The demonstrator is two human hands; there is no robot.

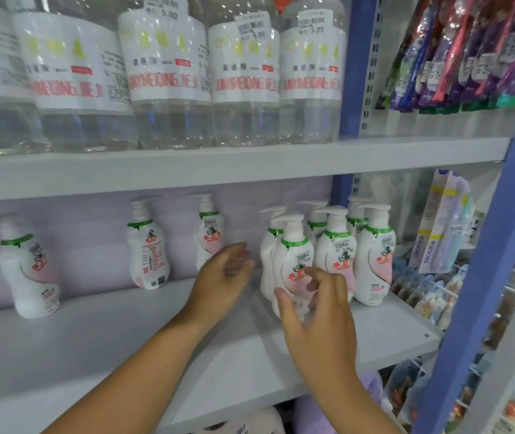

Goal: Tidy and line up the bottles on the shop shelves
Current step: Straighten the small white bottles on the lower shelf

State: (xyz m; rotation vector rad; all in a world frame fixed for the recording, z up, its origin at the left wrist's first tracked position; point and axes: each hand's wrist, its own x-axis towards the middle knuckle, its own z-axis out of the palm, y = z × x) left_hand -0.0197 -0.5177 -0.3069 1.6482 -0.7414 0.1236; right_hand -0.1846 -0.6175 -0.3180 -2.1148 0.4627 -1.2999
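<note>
White shop shelving (124,346) carries scattered pump bottles. Both hands hover with loose fingers, gripping nothing. Just beyond the right hand (318,314) stands the front bottle (293,264); behind the left hand (221,277) stands a stray bottle (209,230). Best grasp low, sliding stragglers rightward, labels forward.
</note>
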